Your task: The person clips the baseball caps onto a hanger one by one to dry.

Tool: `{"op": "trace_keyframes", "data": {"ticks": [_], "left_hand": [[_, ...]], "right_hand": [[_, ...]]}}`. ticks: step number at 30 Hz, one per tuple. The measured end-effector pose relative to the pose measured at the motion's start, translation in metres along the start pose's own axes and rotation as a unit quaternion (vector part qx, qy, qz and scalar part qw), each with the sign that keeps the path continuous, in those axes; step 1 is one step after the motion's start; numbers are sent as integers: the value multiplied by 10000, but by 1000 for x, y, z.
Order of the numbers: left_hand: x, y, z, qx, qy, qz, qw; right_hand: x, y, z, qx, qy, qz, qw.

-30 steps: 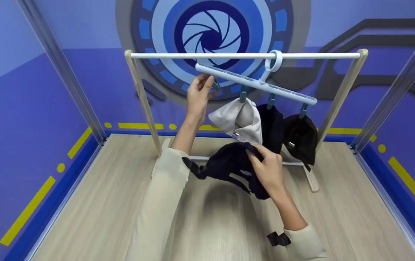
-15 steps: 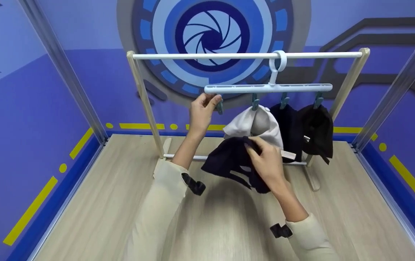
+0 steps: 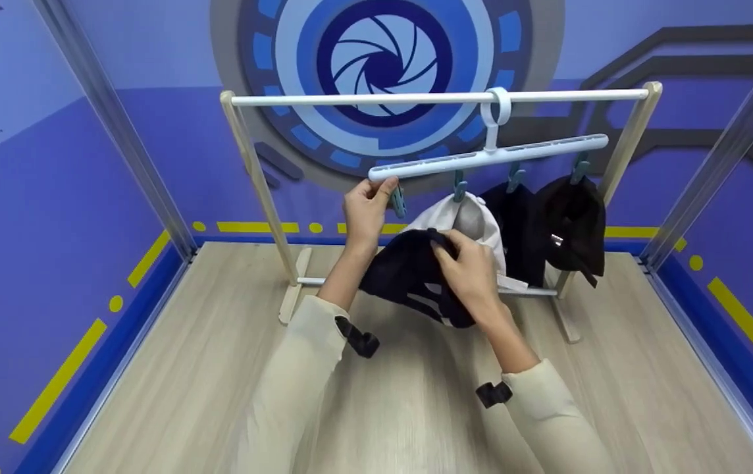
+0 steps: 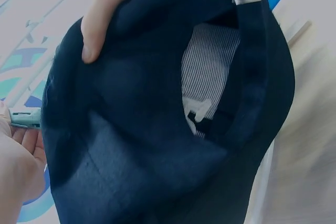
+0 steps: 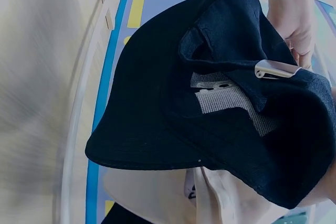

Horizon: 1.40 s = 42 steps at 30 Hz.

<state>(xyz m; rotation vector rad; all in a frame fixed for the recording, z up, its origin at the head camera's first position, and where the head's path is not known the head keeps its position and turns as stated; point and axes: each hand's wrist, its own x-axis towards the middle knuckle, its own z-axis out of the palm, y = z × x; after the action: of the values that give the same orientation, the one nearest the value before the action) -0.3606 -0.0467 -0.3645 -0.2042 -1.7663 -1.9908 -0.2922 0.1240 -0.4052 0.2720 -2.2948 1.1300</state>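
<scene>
A navy baseball cap (image 3: pixel 403 270) hangs from my right hand (image 3: pixel 472 273), whose thumb and fingers pinch its upper edge. In the right wrist view the cap's brim, metal buckle (image 5: pixel 275 69) and mesh lining show. My left hand (image 3: pixel 364 214) pinches a teal clip (image 3: pixel 398 201) under the left end of the pale blue hanger (image 3: pixel 439 164). The left wrist view shows that clip beside the cap, apart from it as far as I can see. Three caps hang from other clips: a white cap (image 3: pixel 482 220), a navy cap (image 3: pixel 521 243) and a dark brown cap (image 3: pixel 571 230).
The hanger's ring hooks over the white rail (image 3: pixel 350 100) of a wooden rack (image 3: pixel 251 158). The rack stands on a light wood tabletop (image 3: pixel 172 368). Blue printed panels (image 3: pixel 41 217) enclose the back and sides.
The hanger has swung from left end high to left end low, shifting the hung caps right and up. My left hand has lowered with the clip; the right has raised the navy cap.
</scene>
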Motion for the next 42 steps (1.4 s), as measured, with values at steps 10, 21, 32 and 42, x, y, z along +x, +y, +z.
{"op": "trace_keyframes", "data": {"ticks": [10,21,32,42], "left_hand": [[-2,2,6,179,41,-150,9997],[-4,-4,9,-65,13,-202,9998],[-7,-7,7,256,108,21,9996],[-8,-3,6,118,-108,59,9999]], "right_hand": [[13,1,7,-220,-137,368,9990],[31,-6,14,-205,-400,697,9965],[37,-14,16,151,-357,625,9973],[38,-12,14,212,-386,507,9977]]}}
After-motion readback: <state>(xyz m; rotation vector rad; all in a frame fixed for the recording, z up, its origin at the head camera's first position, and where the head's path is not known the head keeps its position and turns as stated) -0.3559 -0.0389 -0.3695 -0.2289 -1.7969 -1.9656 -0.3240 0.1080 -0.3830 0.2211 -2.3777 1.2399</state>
